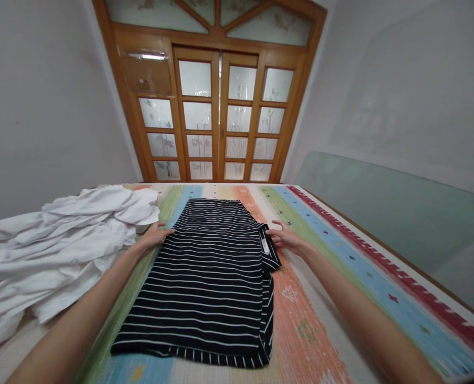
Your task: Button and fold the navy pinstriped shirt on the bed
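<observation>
A black T-shirt with thin white stripes lies folded on a patterned bed cover. Its collar, with a white label, faces right, and a sleeve part sticks out beside it. At the shirt's left edge, my left hand pinches the cloth between its fingertips. My right hand grips the cloth beside the collar, its index finger raised a little. Fingertips of both hands are partly hidden by the fabric.
A heap of white clothes lies at the left, close to my left forearm. The striped bed cover spreads under everything. A pale green headboard-like panel runs along the right. Wooden glass-paned doors stand behind the bed.
</observation>
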Demonstrator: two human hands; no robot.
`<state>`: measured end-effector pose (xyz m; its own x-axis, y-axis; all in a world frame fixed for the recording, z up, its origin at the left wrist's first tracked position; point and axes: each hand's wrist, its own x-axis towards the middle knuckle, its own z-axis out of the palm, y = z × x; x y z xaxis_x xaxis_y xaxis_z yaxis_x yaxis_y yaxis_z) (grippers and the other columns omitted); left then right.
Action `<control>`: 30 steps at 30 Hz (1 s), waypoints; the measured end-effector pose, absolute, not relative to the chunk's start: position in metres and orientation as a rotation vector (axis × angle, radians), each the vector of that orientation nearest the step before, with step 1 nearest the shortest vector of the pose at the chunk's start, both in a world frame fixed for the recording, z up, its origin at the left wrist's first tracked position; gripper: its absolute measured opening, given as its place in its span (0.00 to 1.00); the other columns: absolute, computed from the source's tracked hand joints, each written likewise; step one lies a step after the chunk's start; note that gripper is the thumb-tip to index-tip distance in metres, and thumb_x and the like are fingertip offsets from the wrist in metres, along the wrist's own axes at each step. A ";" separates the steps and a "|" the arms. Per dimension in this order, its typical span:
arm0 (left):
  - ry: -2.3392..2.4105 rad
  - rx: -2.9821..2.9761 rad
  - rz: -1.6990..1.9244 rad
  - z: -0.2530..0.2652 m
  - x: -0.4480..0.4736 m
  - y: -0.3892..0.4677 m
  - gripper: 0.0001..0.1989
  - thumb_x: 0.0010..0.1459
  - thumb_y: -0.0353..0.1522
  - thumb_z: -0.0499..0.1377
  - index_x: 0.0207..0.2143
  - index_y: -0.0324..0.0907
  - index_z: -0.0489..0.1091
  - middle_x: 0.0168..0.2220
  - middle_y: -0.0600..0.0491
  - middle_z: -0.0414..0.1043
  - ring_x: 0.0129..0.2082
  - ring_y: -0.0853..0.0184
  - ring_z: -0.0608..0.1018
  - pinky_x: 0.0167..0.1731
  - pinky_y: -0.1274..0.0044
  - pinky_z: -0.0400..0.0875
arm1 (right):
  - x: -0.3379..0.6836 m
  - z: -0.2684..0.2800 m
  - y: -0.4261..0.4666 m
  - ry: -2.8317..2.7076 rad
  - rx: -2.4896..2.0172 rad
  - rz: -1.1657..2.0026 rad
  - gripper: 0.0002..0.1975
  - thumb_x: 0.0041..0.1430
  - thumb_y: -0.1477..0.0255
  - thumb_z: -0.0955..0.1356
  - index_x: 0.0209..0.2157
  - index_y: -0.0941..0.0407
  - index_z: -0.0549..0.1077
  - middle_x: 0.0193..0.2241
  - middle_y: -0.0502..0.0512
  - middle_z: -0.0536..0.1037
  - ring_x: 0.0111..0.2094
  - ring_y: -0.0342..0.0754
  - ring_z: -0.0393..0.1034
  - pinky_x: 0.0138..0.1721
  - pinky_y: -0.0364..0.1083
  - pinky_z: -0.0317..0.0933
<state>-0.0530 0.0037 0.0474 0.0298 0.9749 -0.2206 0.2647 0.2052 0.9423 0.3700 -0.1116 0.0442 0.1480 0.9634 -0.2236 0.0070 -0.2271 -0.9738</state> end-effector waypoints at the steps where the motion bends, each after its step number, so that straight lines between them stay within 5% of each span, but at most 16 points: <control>1: 1.413 1.233 0.852 0.048 -0.052 0.003 0.43 0.44 0.34 0.70 0.59 0.33 0.55 0.31 0.48 0.77 0.29 0.63 0.79 0.27 0.77 0.72 | 0.368 0.044 -0.112 -1.031 -1.431 1.258 0.43 0.45 0.68 0.75 0.60 0.49 0.53 0.17 0.38 0.64 0.15 0.38 0.58 0.17 0.36 0.53; 4: 1.257 1.232 0.821 0.048 -0.052 0.002 0.47 0.42 0.35 0.71 0.61 0.38 0.53 0.32 0.48 0.78 0.31 0.61 0.80 0.31 0.73 0.74 | 0.359 0.042 -0.109 -1.165 -1.331 1.255 0.43 0.43 0.66 0.76 0.60 0.48 0.58 0.21 0.41 0.70 0.20 0.40 0.64 0.22 0.39 0.59; 8: 1.169 1.422 0.755 0.042 -0.054 0.007 0.40 0.37 0.41 0.72 0.53 0.40 0.68 0.29 0.51 0.78 0.30 0.61 0.79 0.32 0.73 0.74 | 0.350 0.040 -0.101 -1.348 -1.303 1.152 0.30 0.39 0.67 0.77 0.48 0.53 0.74 0.37 0.51 0.78 0.36 0.46 0.72 0.37 0.44 0.65; 12: 1.175 1.504 0.817 0.040 -0.058 0.010 0.33 0.31 0.46 0.72 0.40 0.38 0.76 0.35 0.48 0.79 0.36 0.60 0.79 0.38 0.72 0.73 | 0.349 0.041 -0.093 -1.463 -1.461 0.994 0.20 0.35 0.66 0.77 0.35 0.57 0.80 0.33 0.52 0.80 0.36 0.49 0.72 0.40 0.47 0.65; 24: 1.201 1.724 0.788 0.048 -0.067 0.008 0.29 0.31 0.40 0.72 0.40 0.40 0.78 0.31 0.51 0.78 0.31 0.61 0.77 0.36 0.69 0.73 | 0.344 0.040 -0.093 -1.289 -1.441 1.152 0.23 0.34 0.70 0.79 0.38 0.55 0.81 0.39 0.55 0.81 0.41 0.51 0.75 0.46 0.48 0.68; 30: 1.182 1.787 0.760 0.044 -0.063 0.010 0.30 0.33 0.45 0.71 0.40 0.40 0.78 0.43 0.46 0.78 0.39 0.57 0.78 0.41 0.68 0.72 | 0.332 0.040 -0.093 -1.242 -1.430 1.238 0.25 0.33 0.74 0.79 0.40 0.54 0.80 0.38 0.54 0.81 0.38 0.50 0.75 0.43 0.48 0.70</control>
